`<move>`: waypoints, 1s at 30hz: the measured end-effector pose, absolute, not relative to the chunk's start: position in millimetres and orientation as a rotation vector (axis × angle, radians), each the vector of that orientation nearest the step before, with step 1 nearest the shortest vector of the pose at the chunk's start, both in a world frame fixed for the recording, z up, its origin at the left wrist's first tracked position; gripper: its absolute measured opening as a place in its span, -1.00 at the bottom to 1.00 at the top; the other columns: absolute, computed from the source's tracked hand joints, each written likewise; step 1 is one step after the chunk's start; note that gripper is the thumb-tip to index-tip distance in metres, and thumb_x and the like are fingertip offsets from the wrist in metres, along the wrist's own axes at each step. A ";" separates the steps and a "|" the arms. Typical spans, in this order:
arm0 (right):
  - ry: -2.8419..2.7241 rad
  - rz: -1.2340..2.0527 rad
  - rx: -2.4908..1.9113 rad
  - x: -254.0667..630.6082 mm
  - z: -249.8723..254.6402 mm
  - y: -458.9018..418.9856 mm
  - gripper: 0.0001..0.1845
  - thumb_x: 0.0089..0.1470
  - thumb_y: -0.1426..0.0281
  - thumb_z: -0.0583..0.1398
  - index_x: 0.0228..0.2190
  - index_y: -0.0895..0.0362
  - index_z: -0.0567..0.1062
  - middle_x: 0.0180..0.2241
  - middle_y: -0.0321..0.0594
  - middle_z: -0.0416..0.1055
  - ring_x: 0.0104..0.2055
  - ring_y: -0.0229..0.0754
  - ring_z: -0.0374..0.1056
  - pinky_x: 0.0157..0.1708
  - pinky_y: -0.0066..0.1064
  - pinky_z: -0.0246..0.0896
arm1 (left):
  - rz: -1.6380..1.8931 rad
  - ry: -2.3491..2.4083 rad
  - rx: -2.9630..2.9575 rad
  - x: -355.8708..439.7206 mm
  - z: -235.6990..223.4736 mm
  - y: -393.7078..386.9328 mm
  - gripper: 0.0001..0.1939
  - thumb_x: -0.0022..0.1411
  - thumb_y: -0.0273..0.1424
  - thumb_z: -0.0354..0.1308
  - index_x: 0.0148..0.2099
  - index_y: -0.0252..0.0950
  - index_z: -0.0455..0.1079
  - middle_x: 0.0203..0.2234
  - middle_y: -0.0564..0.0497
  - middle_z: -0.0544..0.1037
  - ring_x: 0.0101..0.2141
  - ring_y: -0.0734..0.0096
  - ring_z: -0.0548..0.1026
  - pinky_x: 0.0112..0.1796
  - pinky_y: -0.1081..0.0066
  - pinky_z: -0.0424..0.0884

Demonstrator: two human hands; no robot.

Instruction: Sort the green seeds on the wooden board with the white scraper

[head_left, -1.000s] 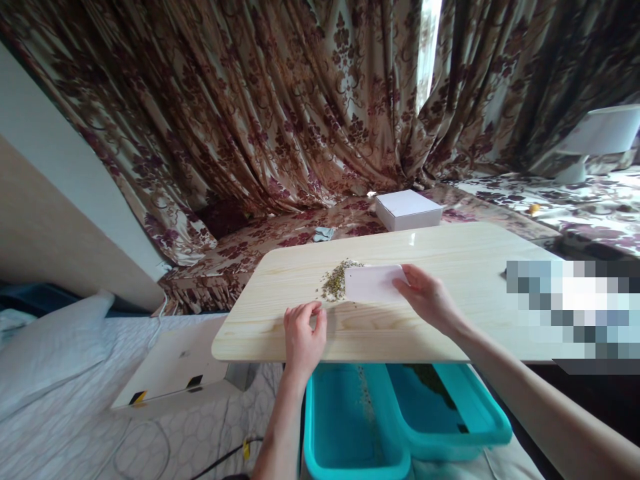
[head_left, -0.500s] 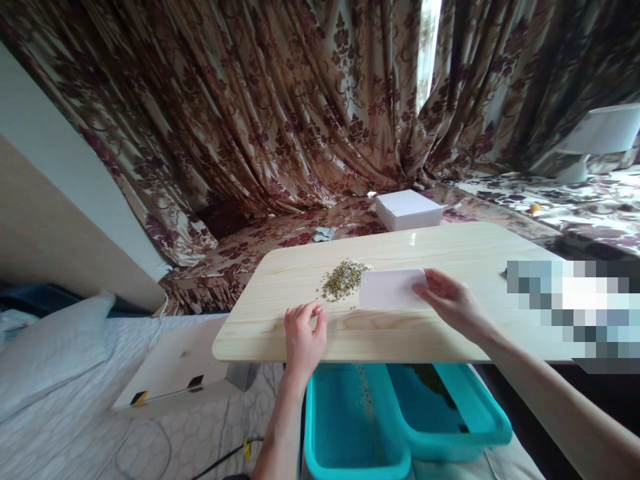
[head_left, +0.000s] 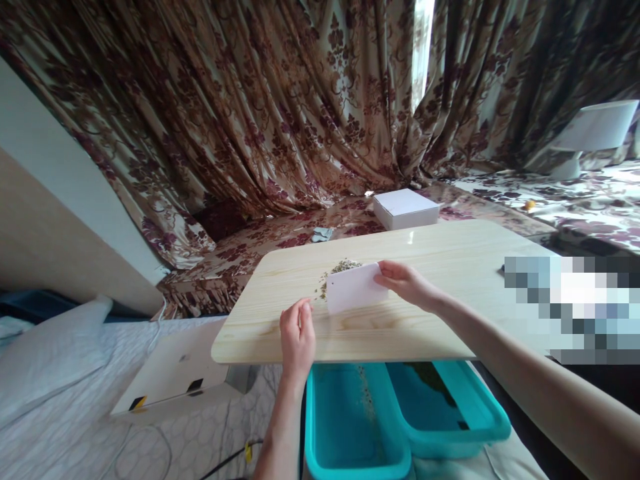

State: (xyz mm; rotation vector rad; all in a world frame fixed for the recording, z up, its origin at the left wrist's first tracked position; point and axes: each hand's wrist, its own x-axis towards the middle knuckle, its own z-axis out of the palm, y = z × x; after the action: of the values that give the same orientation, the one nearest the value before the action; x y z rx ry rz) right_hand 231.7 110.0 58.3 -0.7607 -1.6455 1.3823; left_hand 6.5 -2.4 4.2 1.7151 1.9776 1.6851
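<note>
My right hand [head_left: 406, 281] pinches the right end of a white flat scraper [head_left: 356, 287], which has a small hole near its left corner. The scraper stands tilted on the pale wooden tabletop [head_left: 430, 333], in front of a pile of small green and pale dried bits [head_left: 346, 265]. It hides the pile's near side, and a few bits lie loose to its left. My left hand [head_left: 299, 339] rests near the table's front edge, left of the scraper and apart from it. Its fingers are loosely curved with a gap to the thumb, and nothing shows in it.
Below the front edge sit two turquoise tubs, the left tub [head_left: 357, 467] with scattered bits and the right tub [head_left: 493, 427] with a dark green mass. A white box [head_left: 406, 208] and a grey-blue cloth [head_left: 323, 234] lie behind the table. A larger white box [head_left: 173, 373] is at left.
My right hand has moved the scraper left and tilted it up, so it now covers the pile's near side. My left hand has shifted slightly left and turned more upright.
</note>
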 end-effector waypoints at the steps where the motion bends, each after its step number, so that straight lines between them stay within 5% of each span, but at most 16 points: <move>1: -1.654 1.405 -0.753 227.9 58.2 112.5 -0.75 -0.19 0.21 0.29 -0.49 0.13 0.45 -0.49 -0.32 0.46 -0.40 -0.23 0.37 -0.36 -0.39 0.27 | 1.700 1.964 1.685 6.4 3.7 -2.1 -0.63 0.32 -0.18 -0.15 -0.12 -0.27 0.40 -0.31 -0.09 0.54 -0.19 0.26 0.46 -0.11 0.27 0.35; 16: -1.784 1.710 -0.712 183.0 54.5 135.5 -0.77 -0.17 0.31 0.31 -0.44 0.18 0.46 -0.47 -0.31 0.43 -0.41 -0.29 0.31 -0.41 -0.49 0.20 | 1.883 1.809 1.234 -1.4 6.6 -3.9 -0.34 0.30 0.03 -0.33 -0.08 -0.34 0.41 -0.29 -0.10 0.55 -0.13 0.22 0.45 -0.05 0.29 0.28; 30: -2.012 1.884 -0.770 228.6 58.8 136.4 -0.75 -0.13 0.32 0.29 -0.36 0.19 0.50 -0.39 -0.28 0.44 -0.32 -0.27 0.34 -0.35 -0.47 0.23 | 1.849 1.803 1.257 1.7 9.3 -7.0 -0.39 0.28 0.03 -0.25 -0.12 -0.33 0.43 -0.30 -0.10 0.53 -0.13 0.20 0.42 -0.01 0.22 0.21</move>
State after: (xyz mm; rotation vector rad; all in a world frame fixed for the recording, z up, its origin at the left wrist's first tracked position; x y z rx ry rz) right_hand 228.6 136.4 58.8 -0.7701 -2.0122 1.8843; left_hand 1.7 -7.0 9.3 1.2569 1.8031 1.8489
